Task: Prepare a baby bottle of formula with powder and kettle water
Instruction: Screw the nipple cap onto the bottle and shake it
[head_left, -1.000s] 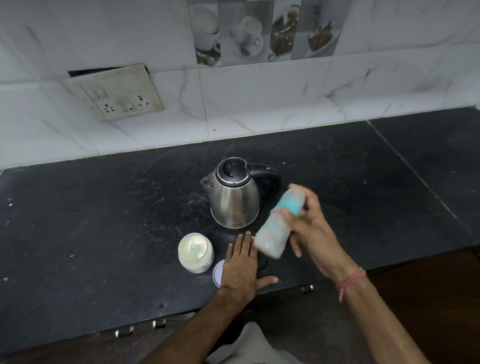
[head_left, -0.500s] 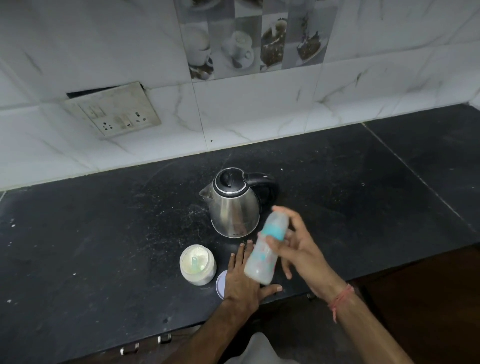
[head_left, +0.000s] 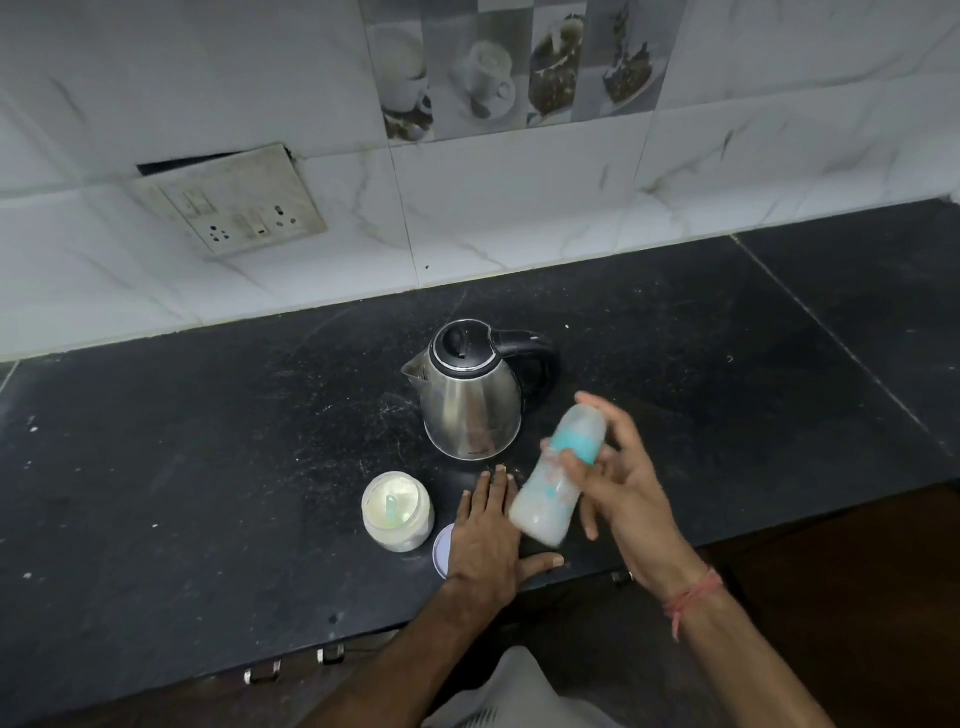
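Note:
My right hand grips a baby bottle with a teal collar and milky white liquid inside, tilted in the air above the counter, cap end up and away from me; it looks blurred. My left hand lies flat, fingers straight, on the black counter, partly over a white round lid. A steel kettle with a black lid and handle stands just behind my hands. An open white jar of formula powder with a green scoop in it sits left of my left hand.
A white tiled wall with a switch and socket plate rises behind the counter. The counter's front edge runs just below my left hand, with drawer handles beneath it.
The bottle in my right hand has shifted up and down and changed tilt between frames, as in shaking. My left hand stays flat on the counter. The camera view has tilted slightly.

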